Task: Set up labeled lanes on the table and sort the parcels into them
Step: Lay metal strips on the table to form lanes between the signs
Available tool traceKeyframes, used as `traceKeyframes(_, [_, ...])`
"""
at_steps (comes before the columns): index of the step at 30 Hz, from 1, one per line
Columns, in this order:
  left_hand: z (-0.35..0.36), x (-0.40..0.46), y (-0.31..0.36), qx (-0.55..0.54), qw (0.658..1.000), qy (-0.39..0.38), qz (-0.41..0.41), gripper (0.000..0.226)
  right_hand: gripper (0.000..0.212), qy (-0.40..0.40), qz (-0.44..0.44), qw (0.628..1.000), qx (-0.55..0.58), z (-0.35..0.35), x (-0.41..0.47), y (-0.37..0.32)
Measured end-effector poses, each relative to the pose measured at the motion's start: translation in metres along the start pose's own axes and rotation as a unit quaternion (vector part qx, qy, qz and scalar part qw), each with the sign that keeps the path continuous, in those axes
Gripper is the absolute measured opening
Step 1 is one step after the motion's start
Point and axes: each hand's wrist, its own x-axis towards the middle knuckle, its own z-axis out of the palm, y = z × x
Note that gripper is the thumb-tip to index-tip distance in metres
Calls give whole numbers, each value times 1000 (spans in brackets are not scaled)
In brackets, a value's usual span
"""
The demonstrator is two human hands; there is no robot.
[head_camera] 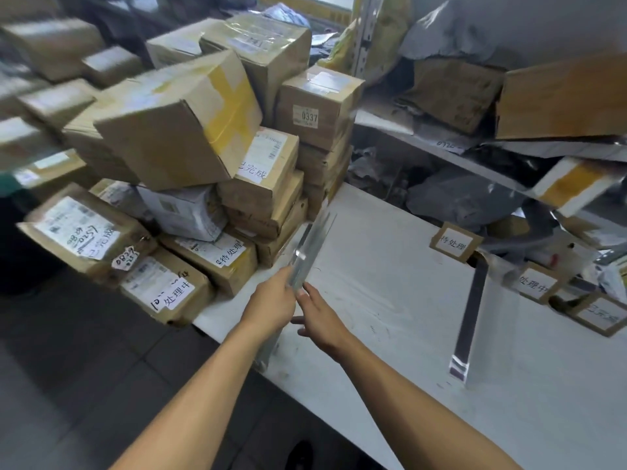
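Person, head view: two bare forearms, no sleeves visible up to the frame edge. Left hand (271, 300) and right hand (320, 318): no gloves, rings, watch or wristbands. Fingernails short, unpainted where visible.

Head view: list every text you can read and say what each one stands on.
"0337": sticker on the stacked box.
"待处理": cardboard sign on the table; also a slip on a low box.
"处理中": second sign; also a slip on the front box.
"已完成", partly blurred: third sign.
"完成": slip on a middle box.
Shipping labels' print and handwritten numbers: too blurred.
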Motion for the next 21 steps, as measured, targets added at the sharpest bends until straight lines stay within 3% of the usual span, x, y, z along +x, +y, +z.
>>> traceKeyframes(6, [-22,-26,61,27,995,55,84,53,64,29,-3,999,-12,-20,-5,-2])
traceKeyframes(9, [-24,-46,96,44,988,76,125,56,60,95,-28,995,11,-45,-14,-15])
traceKeyframes(12, [-9,-64,121,61,981,89,159,56,42,178,-95,977,69,-76,-32,-38])
traceKeyframes(14, [11,-75,131,68,980,76,172,55,38,230,-133,958,109,-102,-48,-50])
traceKeyframes(16, [39,-84,135,68,983,41,168,53,50,261,-140,946,132,-130,-67,-51])
traceKeyframes(18, [74,-92,134,70,985,5,155,54,54,256,-117,951,127,-155,-84,-39])
traceKeyframes(21, [132,-104,126,65,986,-46,144,58,35,224,-50,970,76,-186,-109,-7])
